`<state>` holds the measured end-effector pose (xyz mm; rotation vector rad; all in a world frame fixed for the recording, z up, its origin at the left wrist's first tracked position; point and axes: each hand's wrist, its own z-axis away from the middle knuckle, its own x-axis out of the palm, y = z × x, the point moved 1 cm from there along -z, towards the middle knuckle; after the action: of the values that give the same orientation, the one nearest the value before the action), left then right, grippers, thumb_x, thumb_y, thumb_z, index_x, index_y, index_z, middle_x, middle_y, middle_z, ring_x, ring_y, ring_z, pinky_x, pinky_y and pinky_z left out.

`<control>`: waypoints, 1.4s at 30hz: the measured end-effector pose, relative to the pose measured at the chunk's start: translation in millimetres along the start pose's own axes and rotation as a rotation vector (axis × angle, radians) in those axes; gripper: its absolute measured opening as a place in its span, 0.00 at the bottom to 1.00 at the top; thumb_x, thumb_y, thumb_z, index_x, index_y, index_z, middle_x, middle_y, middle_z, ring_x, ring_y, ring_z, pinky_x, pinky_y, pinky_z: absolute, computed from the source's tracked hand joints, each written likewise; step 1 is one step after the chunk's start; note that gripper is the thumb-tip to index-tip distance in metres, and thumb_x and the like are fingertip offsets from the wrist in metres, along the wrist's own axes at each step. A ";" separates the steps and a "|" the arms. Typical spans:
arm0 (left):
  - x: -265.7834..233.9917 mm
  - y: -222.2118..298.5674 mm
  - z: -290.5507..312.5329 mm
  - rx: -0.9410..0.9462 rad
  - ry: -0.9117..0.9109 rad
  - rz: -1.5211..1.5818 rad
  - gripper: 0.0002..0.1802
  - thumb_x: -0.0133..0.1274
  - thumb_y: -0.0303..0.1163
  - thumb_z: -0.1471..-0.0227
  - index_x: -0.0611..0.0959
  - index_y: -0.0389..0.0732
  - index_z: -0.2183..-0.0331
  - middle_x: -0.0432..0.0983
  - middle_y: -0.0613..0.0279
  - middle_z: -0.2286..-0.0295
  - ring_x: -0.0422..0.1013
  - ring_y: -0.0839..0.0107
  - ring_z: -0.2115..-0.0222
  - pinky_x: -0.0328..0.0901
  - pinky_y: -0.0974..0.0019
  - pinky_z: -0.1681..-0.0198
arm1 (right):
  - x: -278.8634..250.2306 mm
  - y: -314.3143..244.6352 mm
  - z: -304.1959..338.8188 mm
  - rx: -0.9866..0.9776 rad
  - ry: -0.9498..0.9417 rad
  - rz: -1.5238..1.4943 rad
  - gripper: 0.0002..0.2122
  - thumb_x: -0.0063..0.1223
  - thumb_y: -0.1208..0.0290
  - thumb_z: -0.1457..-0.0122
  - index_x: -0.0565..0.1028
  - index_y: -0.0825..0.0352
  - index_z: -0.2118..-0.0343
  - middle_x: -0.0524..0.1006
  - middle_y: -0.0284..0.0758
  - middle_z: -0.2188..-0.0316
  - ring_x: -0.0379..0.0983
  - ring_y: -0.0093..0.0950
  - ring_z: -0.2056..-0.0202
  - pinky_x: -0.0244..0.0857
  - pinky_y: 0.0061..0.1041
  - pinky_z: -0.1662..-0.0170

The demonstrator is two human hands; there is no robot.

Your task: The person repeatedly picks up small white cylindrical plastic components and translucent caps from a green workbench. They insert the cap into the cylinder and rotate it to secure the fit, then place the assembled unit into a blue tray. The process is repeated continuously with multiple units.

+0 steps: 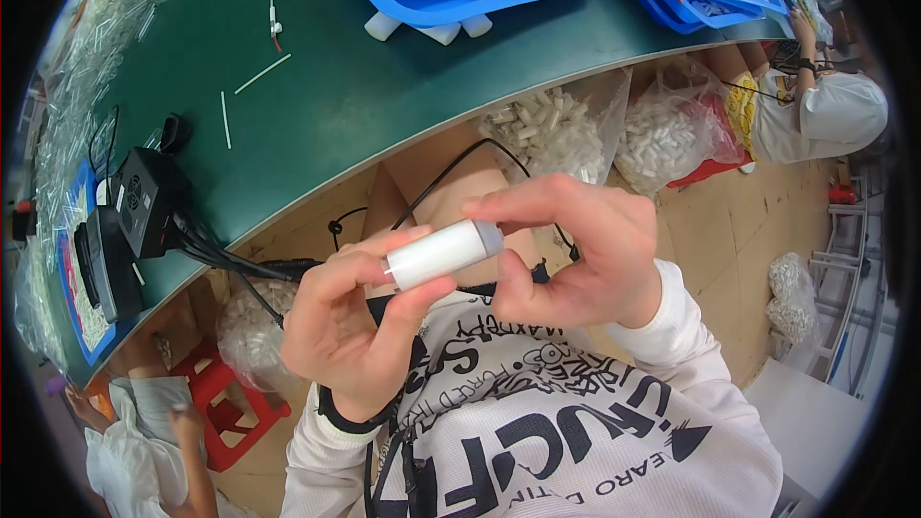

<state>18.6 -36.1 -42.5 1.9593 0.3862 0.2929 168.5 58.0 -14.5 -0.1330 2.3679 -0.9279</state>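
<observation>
A short white cylinder (436, 256) is held level in front of my chest, slightly tilted up to the right. Its left end has a clear rim, and a pale grey cap (490, 237) sits on its right end. My left hand (360, 321) grips the body between thumb and fingers. Around the capped end, my right hand (585, 245) is closed, with the index fingertip on the upper side and the thumb at the lower side. How firmly the right thumb presses cannot be made out.
A green table (336, 86) curves ahead, bearing blue trays (451, 14), white cylinders, thin white sticks and a black device (149, 197). Bags of white parts (561, 125) stand below its edge. A red stool (216, 403) is at left. Other people sit at far right and lower left.
</observation>
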 end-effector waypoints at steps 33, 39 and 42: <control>1.2 -15.8 -3.3 0.108 0.111 -0.002 0.21 0.61 0.20 0.60 0.65 0.36 0.68 0.73 0.38 0.66 0.73 0.54 0.65 0.68 0.59 0.61 | 7.1 10.5 0.2 0.254 -0.052 -0.360 0.14 0.68 0.69 0.60 0.74 0.70 0.73 0.78 0.36 0.75 0.78 0.26 0.74 0.71 0.18 0.71; 3.9 -24.4 -3.6 -0.091 0.208 0.103 0.16 0.59 0.17 0.60 0.72 0.33 0.66 0.68 0.40 0.56 0.66 0.59 0.54 0.59 0.62 0.50 | 24.4 18.8 10.9 0.361 0.047 -0.503 0.13 0.66 0.72 0.57 0.74 0.72 0.71 0.78 0.37 0.75 0.78 0.25 0.72 0.71 0.19 0.69; 8.9 -24.2 -6.4 -0.207 0.205 0.149 0.15 0.57 0.15 0.58 0.73 0.31 0.64 0.68 0.40 0.56 0.66 0.61 0.54 0.59 0.63 0.50 | 25.8 21.4 10.7 0.420 0.065 -0.520 0.12 0.64 0.74 0.56 0.73 0.73 0.70 0.78 0.37 0.74 0.78 0.25 0.71 0.72 0.19 0.69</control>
<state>21.1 -18.0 -61.8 1.7625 0.3275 0.6094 155.7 60.1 -47.2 -0.5755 2.1713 -1.6721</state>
